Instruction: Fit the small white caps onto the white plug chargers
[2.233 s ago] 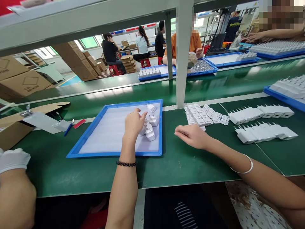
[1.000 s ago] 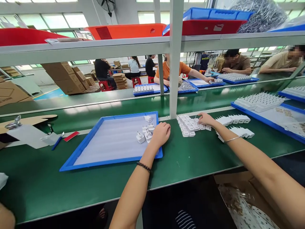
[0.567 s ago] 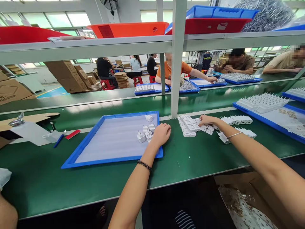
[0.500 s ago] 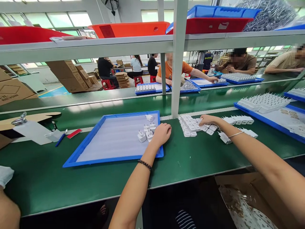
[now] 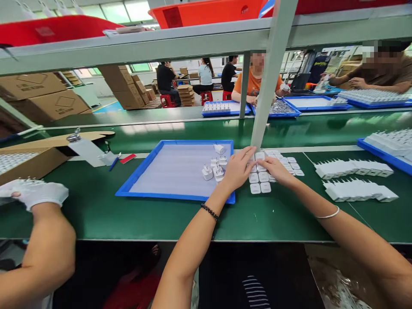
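Note:
Several white plug chargers [image 5: 260,177] lie packed in rows, square faces up, on the green bench. Along their left edge lies my left hand [image 5: 238,169], fingers stretched out, with its thumb and index finger apart against the far chargers. My right hand [image 5: 276,171] is over the right side of the same rows, its bent fingers and thumb gripping chargers; the exact contact is partly hidden. Left of my hands is a blue-rimmed tray [image 5: 174,197] with a few pronged chargers [image 5: 207,172] standing in its right part and one lying on its side [image 5: 219,149].
Two rows of chargers [image 5: 357,191] lie on the right, before another loaded tray [image 5: 383,150]. A shelf post [image 5: 273,73] rises just behind my hands. At far left, a co-worker's gloved hand [image 5: 48,195] holds chargers near a carton [image 5: 48,165]. A white pump bottle [image 5: 88,150] stands behind.
My right hand has moved left to the packed chargers. My left hand has left the tray's right edge and now touches them too. The view has turned left, and the co-worker's gloved hand shows more.

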Demonstrator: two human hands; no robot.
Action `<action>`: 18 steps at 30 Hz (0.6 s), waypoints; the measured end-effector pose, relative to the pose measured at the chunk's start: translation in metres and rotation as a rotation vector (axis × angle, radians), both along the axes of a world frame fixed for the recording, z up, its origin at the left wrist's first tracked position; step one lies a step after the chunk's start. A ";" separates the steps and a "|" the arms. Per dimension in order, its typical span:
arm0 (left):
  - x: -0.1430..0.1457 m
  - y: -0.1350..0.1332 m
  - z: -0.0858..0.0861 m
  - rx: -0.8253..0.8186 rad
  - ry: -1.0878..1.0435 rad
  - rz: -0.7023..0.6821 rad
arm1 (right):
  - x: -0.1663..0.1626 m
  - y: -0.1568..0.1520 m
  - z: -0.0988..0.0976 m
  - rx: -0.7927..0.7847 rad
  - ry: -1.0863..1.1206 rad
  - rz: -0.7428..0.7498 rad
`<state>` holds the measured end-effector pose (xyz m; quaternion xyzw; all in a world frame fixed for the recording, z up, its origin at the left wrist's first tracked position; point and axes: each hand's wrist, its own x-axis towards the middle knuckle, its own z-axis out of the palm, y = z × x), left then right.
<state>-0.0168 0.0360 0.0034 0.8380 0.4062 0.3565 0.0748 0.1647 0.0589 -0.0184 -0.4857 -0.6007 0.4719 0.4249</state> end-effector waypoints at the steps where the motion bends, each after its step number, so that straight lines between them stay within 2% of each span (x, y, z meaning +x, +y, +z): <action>1: 0.000 0.000 -0.002 -0.041 0.049 -0.004 | -0.006 -0.003 -0.006 -0.020 0.037 0.030; 5: 0.003 0.003 -0.011 -0.210 0.119 -0.007 | -0.009 -0.009 -0.016 -0.114 0.169 0.132; 9: 0.008 0.004 -0.015 -0.344 -0.025 -0.053 | 0.003 -0.014 -0.014 -0.174 0.227 0.159; 12: 0.010 0.002 -0.012 -0.479 -0.177 -0.094 | 0.006 -0.018 -0.013 -0.185 0.239 0.157; 15: 0.008 0.000 -0.007 -0.599 -0.284 -0.079 | 0.005 -0.022 -0.012 -0.174 0.250 0.185; 18: 0.005 -0.003 0.001 -0.555 -0.266 -0.078 | 0.004 -0.027 -0.010 -0.150 0.263 0.224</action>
